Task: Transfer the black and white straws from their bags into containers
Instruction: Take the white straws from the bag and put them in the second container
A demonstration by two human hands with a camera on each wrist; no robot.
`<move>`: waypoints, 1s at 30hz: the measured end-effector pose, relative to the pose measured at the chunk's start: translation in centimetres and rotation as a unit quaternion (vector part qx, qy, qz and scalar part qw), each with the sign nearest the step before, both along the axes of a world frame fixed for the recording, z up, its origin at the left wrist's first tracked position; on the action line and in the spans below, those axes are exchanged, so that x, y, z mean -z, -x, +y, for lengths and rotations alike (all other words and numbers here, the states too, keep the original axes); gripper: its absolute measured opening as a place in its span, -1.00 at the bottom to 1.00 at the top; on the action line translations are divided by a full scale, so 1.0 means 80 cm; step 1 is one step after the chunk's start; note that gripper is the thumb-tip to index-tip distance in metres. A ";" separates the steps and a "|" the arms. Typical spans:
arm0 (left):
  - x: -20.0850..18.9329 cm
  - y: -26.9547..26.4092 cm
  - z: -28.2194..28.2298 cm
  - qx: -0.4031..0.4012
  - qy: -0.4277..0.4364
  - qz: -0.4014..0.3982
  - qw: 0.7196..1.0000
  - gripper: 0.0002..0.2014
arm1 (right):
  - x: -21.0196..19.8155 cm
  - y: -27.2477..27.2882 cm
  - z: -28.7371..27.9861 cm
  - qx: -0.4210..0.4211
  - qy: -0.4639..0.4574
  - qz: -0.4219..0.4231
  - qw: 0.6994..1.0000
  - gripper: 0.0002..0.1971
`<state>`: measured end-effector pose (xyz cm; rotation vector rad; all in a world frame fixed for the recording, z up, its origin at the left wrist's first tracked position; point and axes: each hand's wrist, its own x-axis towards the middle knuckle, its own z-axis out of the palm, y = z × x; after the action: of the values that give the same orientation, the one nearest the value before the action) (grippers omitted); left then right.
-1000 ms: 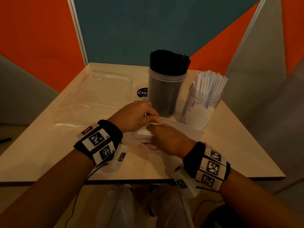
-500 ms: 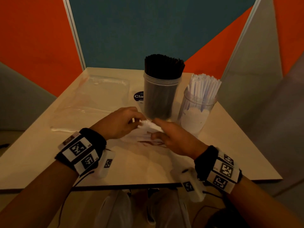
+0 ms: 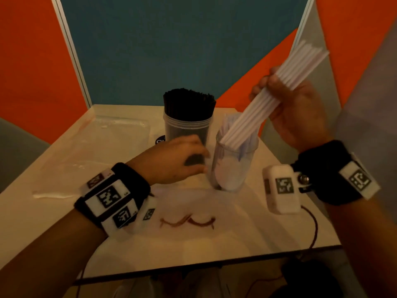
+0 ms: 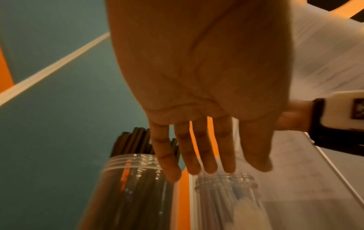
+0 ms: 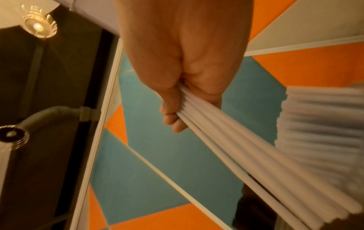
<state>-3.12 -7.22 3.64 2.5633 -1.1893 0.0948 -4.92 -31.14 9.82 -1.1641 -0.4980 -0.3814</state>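
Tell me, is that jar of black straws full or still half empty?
Full. The black straws pack the clear jar tightly from wall to wall, their tops standing well above its rim.

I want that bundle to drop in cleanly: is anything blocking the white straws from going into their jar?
Only the white straws already in the jar crowd its mouth. The bundle in the right hand points straight in; the left hand stays beside it.

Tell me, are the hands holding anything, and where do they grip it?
The right hand grips a bundle of white straws around its middle, lower ends at the clear jar. The left hand holds nothing.
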 end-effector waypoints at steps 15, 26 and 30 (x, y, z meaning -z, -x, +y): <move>0.032 -0.040 -0.082 0.040 0.063 -0.037 0.997 -0.45 | 0.082 -0.067 -0.042 0.257 0.291 0.099 0.916 -0.60; 0.041 -0.038 -0.085 0.031 0.110 -0.033 0.993 -0.45 | 0.086 -0.042 -0.020 0.257 0.263 0.020 0.930 -0.06; 0.043 -0.038 -0.086 0.026 0.122 -0.017 0.992 -0.45 | 0.087 -0.047 -0.010 0.270 0.360 -0.069 0.891 -0.34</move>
<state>-0.10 -14.10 0.23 2.3255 -1.1765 0.2566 -1.15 -31.91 2.82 -2.0208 -0.4417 -0.8052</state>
